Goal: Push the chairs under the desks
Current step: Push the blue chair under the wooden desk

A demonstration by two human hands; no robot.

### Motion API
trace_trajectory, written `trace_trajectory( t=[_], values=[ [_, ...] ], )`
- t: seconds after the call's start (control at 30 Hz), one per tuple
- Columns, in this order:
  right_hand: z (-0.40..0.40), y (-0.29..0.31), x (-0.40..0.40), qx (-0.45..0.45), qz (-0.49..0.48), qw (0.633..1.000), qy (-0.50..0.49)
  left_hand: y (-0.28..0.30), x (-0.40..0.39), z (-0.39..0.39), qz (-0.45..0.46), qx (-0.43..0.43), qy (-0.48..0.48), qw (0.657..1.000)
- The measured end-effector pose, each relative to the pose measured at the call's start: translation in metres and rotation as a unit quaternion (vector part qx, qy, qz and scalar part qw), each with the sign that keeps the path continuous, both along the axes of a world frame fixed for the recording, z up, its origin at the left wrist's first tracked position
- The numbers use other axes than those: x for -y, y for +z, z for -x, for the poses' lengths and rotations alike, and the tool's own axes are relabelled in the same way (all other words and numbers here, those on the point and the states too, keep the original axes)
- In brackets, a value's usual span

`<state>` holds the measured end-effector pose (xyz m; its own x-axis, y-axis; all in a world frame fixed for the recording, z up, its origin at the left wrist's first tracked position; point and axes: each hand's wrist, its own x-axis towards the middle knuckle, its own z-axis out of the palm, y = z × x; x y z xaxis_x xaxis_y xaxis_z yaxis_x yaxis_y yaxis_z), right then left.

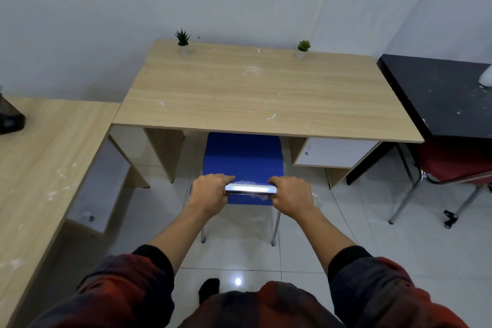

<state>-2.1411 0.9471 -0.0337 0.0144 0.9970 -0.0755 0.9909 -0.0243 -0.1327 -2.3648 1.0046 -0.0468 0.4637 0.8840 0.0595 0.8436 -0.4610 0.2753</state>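
The pale wood-grain desk has a matt laminate look, scuffed with white smears. The blue chair has a smooth, matt seat — its top rail is shiny chrome-like metal, as are its thin legs. The white floor tiles are glossy, throwing back a lamp's glare. The black desk looks matt and speckled — the red chair beneath looks cloth-covered.
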Motion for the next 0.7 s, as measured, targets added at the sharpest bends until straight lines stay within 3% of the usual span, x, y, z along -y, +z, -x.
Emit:
trace_trajectory(
  t=[0.33,0.5,0.7],
  values=[
    [-0.008,0.006,-0.023,0.023,0.032,0.999,0.022,-0.007,-0.008,-0.004,-0.041,0.05,0.01,0.998],
    [-0.008,0.004,-0.034,0.027,0.035,0.999,0.001,-0.012,-0.028,0.005,-0.085,0.074,-0.072,0.991],
    [0.024,0.007,-0.057,0.008,0.001,1.0,-0.028,0.008,-0.075,0.034,-0.083,0.032,-0.123,0.988]
  ],
)
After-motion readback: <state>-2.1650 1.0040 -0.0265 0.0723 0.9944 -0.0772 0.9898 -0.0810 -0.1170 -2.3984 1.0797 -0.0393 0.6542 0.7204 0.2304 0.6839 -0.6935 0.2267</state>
